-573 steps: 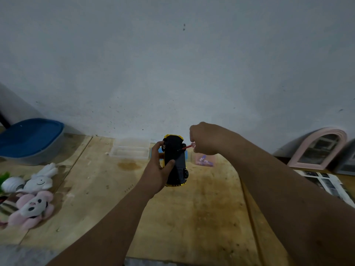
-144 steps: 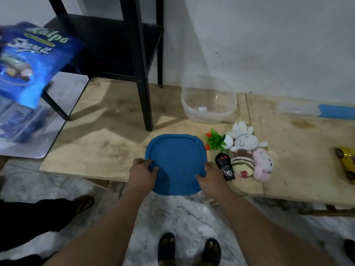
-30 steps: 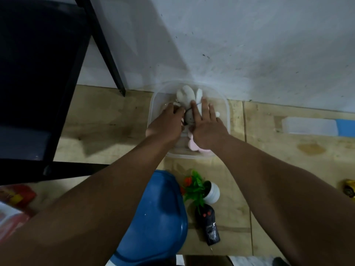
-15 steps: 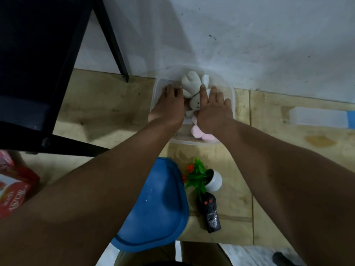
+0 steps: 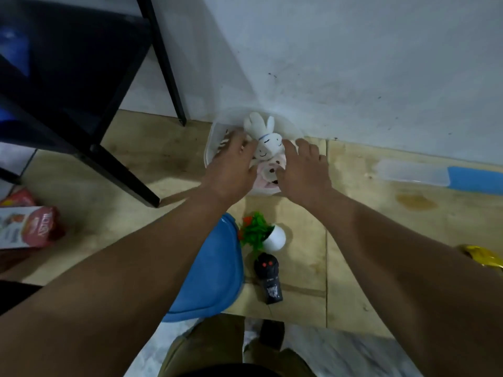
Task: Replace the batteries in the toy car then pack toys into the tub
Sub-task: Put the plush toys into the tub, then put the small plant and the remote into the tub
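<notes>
A clear plastic tub point(image 5: 212, 137) stands against the wall on the wooden platform. Inside it lie a white plush rabbit point(image 5: 265, 137), a pink plush point(image 5: 269, 172) and a striped plush, mostly hidden under my left hand point(image 5: 231, 164). That hand lies flat over the tub's left side with its fingers spread on the toys. My right hand point(image 5: 302, 167) rests with straight fingers on the right side, beside the rabbit. The blue tub lid point(image 5: 209, 270) lies nearer to me. A small potted plant toy point(image 5: 261, 232) and a black remote point(image 5: 268, 276) lie beside the lid. The yellow toy car point(image 5: 481, 257) shows at the right edge.
A black metal shelf frame point(image 5: 117, 170) stands at the left, its legs on the platform. A red snack packet point(image 5: 30, 227) lies at the far left. A clear box with a blue end point(image 5: 435, 176) sits by the wall at right. My legs are below the platform edge.
My hands have parted slightly over the tub, so the white rabbit and pink plush now show between them. The camera has tilted a little.
</notes>
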